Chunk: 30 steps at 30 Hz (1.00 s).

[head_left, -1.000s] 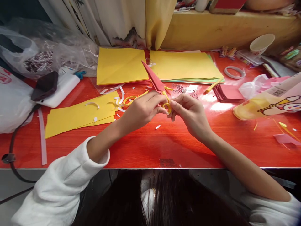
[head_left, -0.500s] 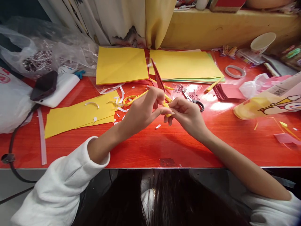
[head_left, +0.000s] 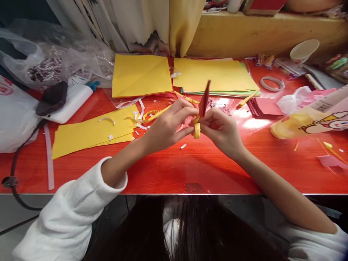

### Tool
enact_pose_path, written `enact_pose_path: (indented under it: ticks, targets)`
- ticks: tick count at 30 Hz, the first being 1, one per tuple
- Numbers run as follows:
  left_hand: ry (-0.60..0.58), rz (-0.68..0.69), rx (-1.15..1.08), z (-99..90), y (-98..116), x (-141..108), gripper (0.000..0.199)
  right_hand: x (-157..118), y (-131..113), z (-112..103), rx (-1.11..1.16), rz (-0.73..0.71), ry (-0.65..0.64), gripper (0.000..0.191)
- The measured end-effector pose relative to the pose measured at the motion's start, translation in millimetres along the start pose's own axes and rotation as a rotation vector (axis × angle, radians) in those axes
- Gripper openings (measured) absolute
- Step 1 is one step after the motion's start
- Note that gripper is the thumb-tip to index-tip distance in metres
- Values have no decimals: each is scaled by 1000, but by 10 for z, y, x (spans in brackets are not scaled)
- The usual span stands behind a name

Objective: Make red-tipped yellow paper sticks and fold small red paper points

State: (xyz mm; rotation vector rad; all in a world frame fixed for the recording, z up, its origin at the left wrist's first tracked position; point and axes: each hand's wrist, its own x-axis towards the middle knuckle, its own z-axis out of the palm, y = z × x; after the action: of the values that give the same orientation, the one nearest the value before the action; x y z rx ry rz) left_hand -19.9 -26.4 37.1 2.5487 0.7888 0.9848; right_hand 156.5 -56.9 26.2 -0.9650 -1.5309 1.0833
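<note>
Between my hands is a small yellow paper piece [head_left: 197, 131], with a dark red paper piece [head_left: 204, 99] standing up from it. My left hand [head_left: 169, 121] pinches the yellow piece from the left, thumb and forefinger closed near its upper part. From the right, my right hand [head_left: 221, 131] grips the same piece, its fingers curled behind the red paper. Just past my hands, a yellow strip [head_left: 187, 98] lies on the red table [head_left: 168, 170]. Where the yellow and red pieces join is partly hidden by fingers.
Yellow sheets [head_left: 141, 76] and a second stack [head_left: 214, 75] lie at the back. Cut yellow paper [head_left: 92, 132] and white scraps are left. At right are red squares [head_left: 268, 107], a tape roll [head_left: 272, 83] and a drink cup [head_left: 307, 116]. A phone [head_left: 51, 99] rests far left.
The red piece has swung to the right and now stands turned more edge-on. My hands have parted slightly, showing more of the yellow piece's lower end. My right hand now covers the scissors.
</note>
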Motion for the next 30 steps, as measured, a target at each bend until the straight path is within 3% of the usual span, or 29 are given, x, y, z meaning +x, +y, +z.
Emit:
enact_pose_path:
  ticks: [6,10,14,17,24,30]
  targets:
    - [134,157,47,99,-64,-21,21,4,45,13,5,-43,-5,16]
    - [242,103,14,103,-76,-45,24,24,21,10,2,-40,51,12]
    - [208,272,136,68,-72,-60,25,33,-2,10,-10,4,175,13]
    - [196,353,267,86,-85,-57,31,19,5,24,-17,18,193,14]
    - [249,276,269,118,-119,-42,24,-23,0,58,-75,-58,113,12]
    - [279,270,243,94,-138,-27,18,-28,-2,46,-112,-94,56,26]
